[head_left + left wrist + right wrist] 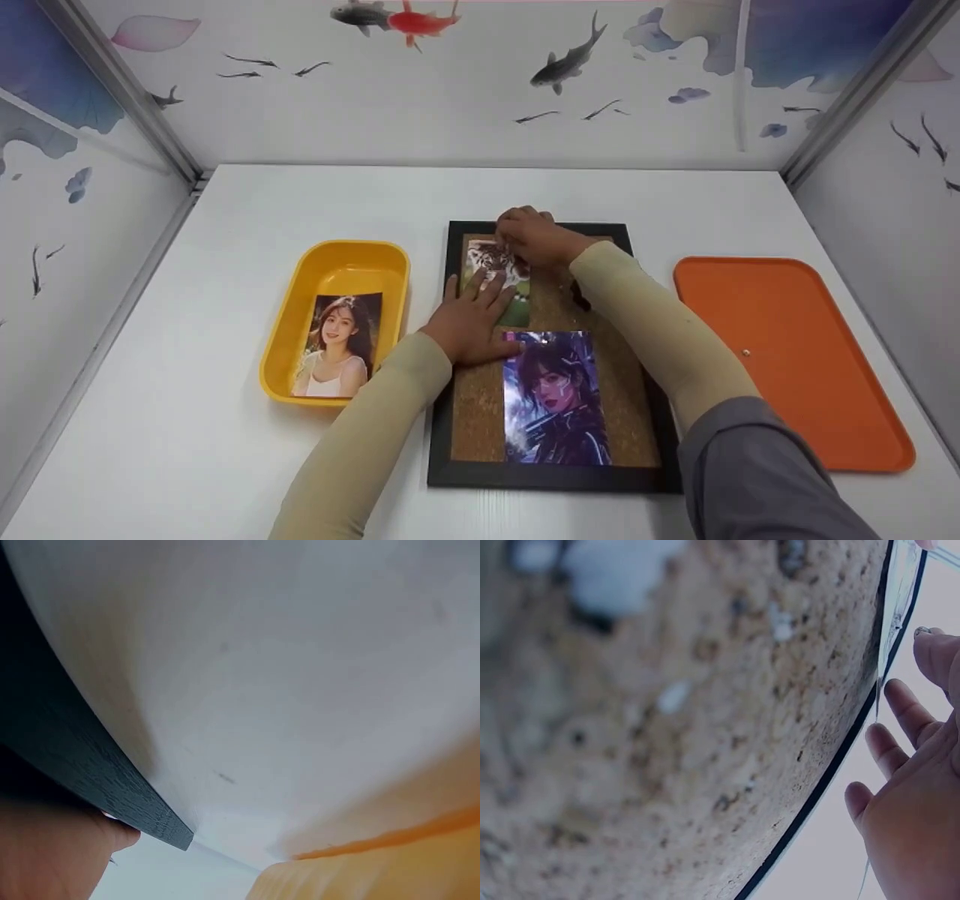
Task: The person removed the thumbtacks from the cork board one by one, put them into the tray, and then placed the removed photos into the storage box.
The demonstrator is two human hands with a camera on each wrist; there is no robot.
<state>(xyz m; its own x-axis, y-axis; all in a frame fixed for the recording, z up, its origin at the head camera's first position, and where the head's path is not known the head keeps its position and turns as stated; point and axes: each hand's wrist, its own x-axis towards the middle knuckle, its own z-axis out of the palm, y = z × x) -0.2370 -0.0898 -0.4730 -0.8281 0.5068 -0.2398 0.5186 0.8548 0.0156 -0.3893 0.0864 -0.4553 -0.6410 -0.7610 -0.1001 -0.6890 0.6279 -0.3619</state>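
Note:
A black-framed cork board (555, 474) lies on the white table. On its upper left is a tiger photo (516, 313). My left hand (471, 321) lies flat over the tiger photo's lower part, fingers spread, thumb reaching a purple portrait of an armed figure (559, 405). A small shiny pin (544, 341) shows at that portrait's top edge. My right hand (536, 236) bends over the tiger photo's top edge, fingertips bunched there; I cannot tell what is between them. In the right wrist view, the lower fingers (889, 750) stand loosely apart near the board's edge.
To the left, a yellow tray (274, 352) holds a photo of a person in white (337, 349). An orange tray (817, 360) lies at the right with a tiny shiny piece (745, 352) on it. Printed wall panels (450, 112) enclose the table's back and sides.

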